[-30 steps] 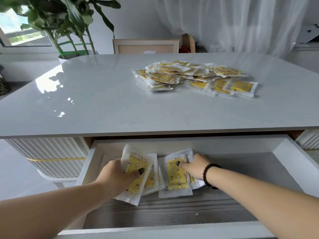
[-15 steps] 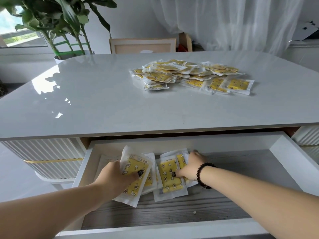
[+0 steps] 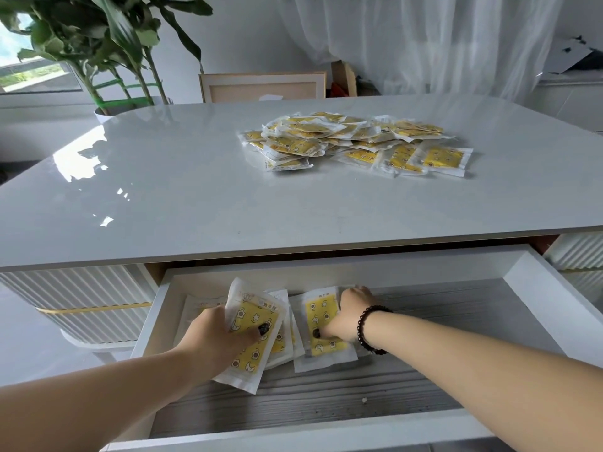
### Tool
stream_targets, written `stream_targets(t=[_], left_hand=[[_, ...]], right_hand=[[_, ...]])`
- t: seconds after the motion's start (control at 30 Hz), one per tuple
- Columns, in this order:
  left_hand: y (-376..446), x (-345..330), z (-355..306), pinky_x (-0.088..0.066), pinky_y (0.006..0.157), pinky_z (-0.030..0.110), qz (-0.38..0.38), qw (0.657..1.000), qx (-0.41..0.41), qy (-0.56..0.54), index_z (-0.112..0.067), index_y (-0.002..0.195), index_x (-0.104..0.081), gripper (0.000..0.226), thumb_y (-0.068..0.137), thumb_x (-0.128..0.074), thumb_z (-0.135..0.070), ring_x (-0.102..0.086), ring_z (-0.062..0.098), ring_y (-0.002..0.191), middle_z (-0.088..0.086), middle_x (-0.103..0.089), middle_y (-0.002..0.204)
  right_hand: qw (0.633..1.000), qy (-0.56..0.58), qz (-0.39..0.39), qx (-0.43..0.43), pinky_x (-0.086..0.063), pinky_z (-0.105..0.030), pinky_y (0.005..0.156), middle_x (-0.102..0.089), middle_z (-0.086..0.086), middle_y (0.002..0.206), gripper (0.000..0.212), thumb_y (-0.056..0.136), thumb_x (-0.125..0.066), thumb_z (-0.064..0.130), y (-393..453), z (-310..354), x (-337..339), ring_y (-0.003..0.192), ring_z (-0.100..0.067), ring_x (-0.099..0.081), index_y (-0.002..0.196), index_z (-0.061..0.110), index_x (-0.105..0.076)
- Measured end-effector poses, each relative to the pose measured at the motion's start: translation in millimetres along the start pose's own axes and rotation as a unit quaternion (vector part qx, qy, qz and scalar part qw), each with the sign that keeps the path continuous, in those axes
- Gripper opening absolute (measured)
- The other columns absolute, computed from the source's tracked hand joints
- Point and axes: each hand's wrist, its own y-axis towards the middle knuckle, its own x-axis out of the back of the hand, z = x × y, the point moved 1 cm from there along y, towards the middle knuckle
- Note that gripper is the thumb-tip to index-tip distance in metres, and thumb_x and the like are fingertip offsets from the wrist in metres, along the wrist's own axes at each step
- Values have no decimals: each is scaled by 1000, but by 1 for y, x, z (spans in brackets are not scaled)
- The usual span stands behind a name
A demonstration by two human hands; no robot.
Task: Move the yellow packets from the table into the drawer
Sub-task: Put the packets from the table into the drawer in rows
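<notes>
A heap of several yellow packets (image 3: pixel 355 141) lies on the far middle of the white table (image 3: pixel 182 197). Below the table's front edge the white drawer (image 3: pixel 538 298) stands pulled out. Inside it, my left hand (image 3: pixel 215 337) grips a yellow packet (image 3: pixel 253 334) with the thumb on top, tilted above other packets (image 3: pixel 279 340) lying at the drawer's left. My right hand (image 3: pixel 349 314), with a dark bead bracelet on the wrist, holds down another yellow packet (image 3: pixel 321 324) on the drawer's floor, thumb on its face and fingers curled at its right edge.
The drawer's grey wood-grain floor (image 3: pixel 440 353) is bare to the right of my hands. A potted plant (image 3: pixel 107 53) stands behind the table's far left corner, a framed board (image 3: pixel 261 88) behind its far edge, and a white curtain (image 3: pixel 424 40) at the back.
Both hands have shifted slightly left inside the drawer with their packets. The right hand has pushed its packet closer to the left pile.
</notes>
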Motion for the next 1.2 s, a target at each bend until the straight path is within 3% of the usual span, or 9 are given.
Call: stream_targets(t=[0.1, 0.23, 0.37, 0.6, 0.8, 0.93, 1.03, 1.1, 1.2], left_hand=[[0, 0, 1, -50, 53, 19, 2, 1000, -9, 0, -23, 84, -64, 11, 82, -73, -29, -69, 10, 66, -6, -71, 75], [-1, 2, 2, -52, 55, 21, 2, 1000, -7, -10, -22, 88, -64, 13, 81, -73, -28, -69, 11, 67, -5, -71, 77], [-2, 1, 1, -51, 53, 20, 1, 1000, -7, -8, -22, 91, -65, 16, 81, -73, -30, -69, 9, 66, -6, -71, 77], [-4, 1, -2, -55, 59, 23, 3, 1000, -9, 4, -23, 85, -64, 12, 81, -73, -30, -70, 11, 68, -5, -72, 77], [-6, 2, -5, -53, 56, 21, 11, 1000, -6, -4, -22, 88, -65, 11, 83, -71, -30, -70, 11, 68, -5, -72, 79], [-10, 1, -10, -58, 71, 35, 27, 999, -5, -41, -17, 96, -68, 16, 88, -65, -31, -71, 21, 78, 1, -75, 84], [-11, 0, -13, -56, 75, 36, 41, 995, 14, -92, -19, 97, -64, 12, 93, -59, -29, -70, 22, 84, 2, -74, 88], [-14, -1, -19, -54, 71, 30, 54, 989, 28, -131, -19, 96, -61, 7, 95, -55, -23, -69, 19, 85, 2, -73, 91], [-19, -1, -33, -51, 71, 29, 65, 982, 38, -174, -16, 94, -59, 6, 96, -55, -20, -68, 19, 85, 5, -72, 90]], right_hand=[[998, 45, -11, -29, -34, -21, 45, -44, 2, 72, 46, 73, -77, 44, 3, -13, 10, 63, -12, -46, 68, 16, -40], [999, -2, -37, -34, -44, -23, 56, -57, -5, 100, 56, 65, -76, 58, 4, -22, 13, 83, -17, -57, 87, 14, -50], [996, 56, -42, -56, -56, -28, 72, -57, -7, 107, 80, 67, -82, 46, 2, -19, 12, 94, -21, -63, 123, 6, -40], [984, 177, -2, -33, -61, -38, 70, -70, -7, 94, 55, 58, -86, 40, 10, -16, -2, 80, -20, -71, 97, 8, -63], [992, 120, -30, 5, -60, -35, 70, -68, -3, 90, 56, 58, -81, 51, 11, -8, -7, 79, -16, -69, 93, 12, -63], [995, 86, -49, 19, -57, -28, 63, -62, -1, 83, 46, 68, -76, 51, 8, -12, 1, 73, -17, -64, 83, 15, -51], [991, 73, -104, 40, -45, -23, 55, -54, 0, 82, 39, 79, -68, 47, 4, -12, 12, 70, -14, -53, 88, 13, -51], [983, 107, -133, 69, -50, -26, 65, -59, -2, 94, 31, 87, -60, 41, -1, -11, 20, 81, -16, -58, 98, 12, -58], [959, 246, -77, 120, -55, -32, 69, -67, -4, 90, 30, 91, -56, 36, -11, -5, 28, 77, -17, -64, 99, 9, -65]])
